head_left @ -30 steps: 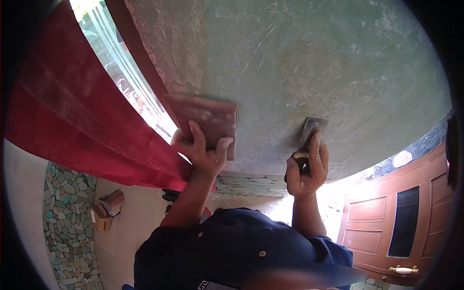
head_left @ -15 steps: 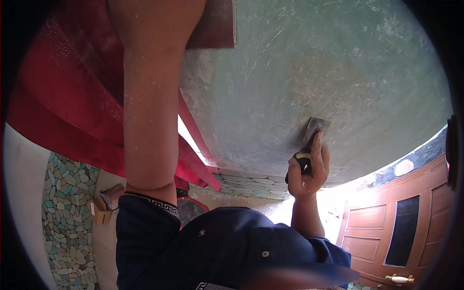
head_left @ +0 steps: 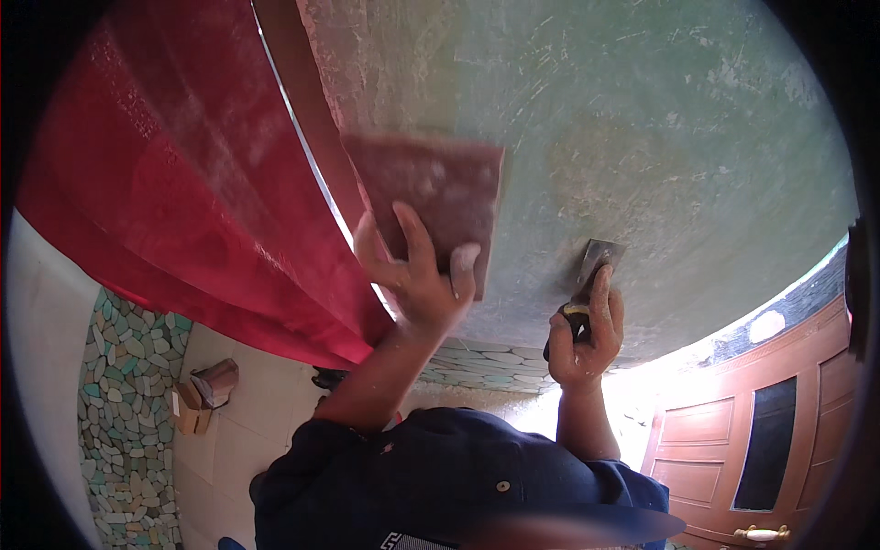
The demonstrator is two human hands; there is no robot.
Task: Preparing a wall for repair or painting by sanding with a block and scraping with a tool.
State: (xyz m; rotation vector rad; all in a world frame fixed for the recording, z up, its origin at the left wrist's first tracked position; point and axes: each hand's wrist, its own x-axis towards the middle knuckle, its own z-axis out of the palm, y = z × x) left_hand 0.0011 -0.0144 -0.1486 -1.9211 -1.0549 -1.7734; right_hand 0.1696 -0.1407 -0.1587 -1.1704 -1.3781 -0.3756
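A: What just changed?
B: Left hand [head_left: 426,295] is down from its high reach; brown board [head_left: 426,183] now sits lower over the green wall [head_left: 642,165], just right of the red curtain [head_left: 192,183]. Right hand [head_left: 582,359] barely moved.
A: Meaning?
B: My read: the board does the travelling, up and down alongside the curtain; the scraper [head_left: 598,254] sits that out, well right of the curtain.
A: Grips?
B: Left: half-curled, fingers and thumb spread on the board — has it; any handle is hidden. Right: curled round the scraper's handle, forefinger along the blade.
A: Orientation?
B: Scraper's long axis runs up-wall, blade up, leaning away from the curtain. Board looks near-square; can't tell its long axis.
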